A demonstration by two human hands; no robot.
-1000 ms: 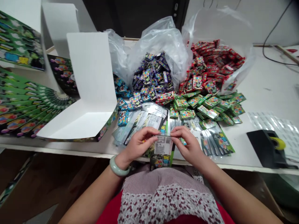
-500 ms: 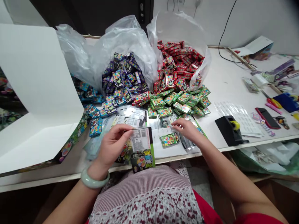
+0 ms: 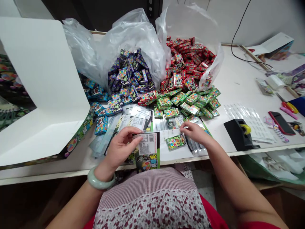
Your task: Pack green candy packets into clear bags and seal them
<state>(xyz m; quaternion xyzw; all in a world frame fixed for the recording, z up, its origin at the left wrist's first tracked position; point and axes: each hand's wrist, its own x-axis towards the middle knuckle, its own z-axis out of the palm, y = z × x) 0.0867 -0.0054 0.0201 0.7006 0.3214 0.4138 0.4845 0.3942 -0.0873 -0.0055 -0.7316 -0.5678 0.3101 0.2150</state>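
Head view: the left hand (image 3: 122, 144) pinches the upper left part of a flat, rectangular black-and-green printed packet with a pale barcode panel (image 3: 147, 154), thumb and fingers pressed together on it. The packet is at the near edge of the tabletop (image 3: 238, 70), left of a plain white paper sheet (image 3: 166, 155). On that sheet lies a small, flat green box with multicoloured print (image 3: 175, 142), touched by neither hand. The right hand (image 3: 195, 132) is beyond the box and slightly right of it, thumb and fingertips nearly meeting; cannot tell whether they grip a thin clear film.

Handling, judged by look: packet light, thin, fairly flexible, its glossy face likely slippery; best held by the top corners or side edges. Green box probably light, stiff card, easily dented; short ends offer the surest hold.

Unclear: the left hand covers the packet's left upper part; glare blurs the clear film between the hands; fine print unreadable; left fingertips partly hidden.
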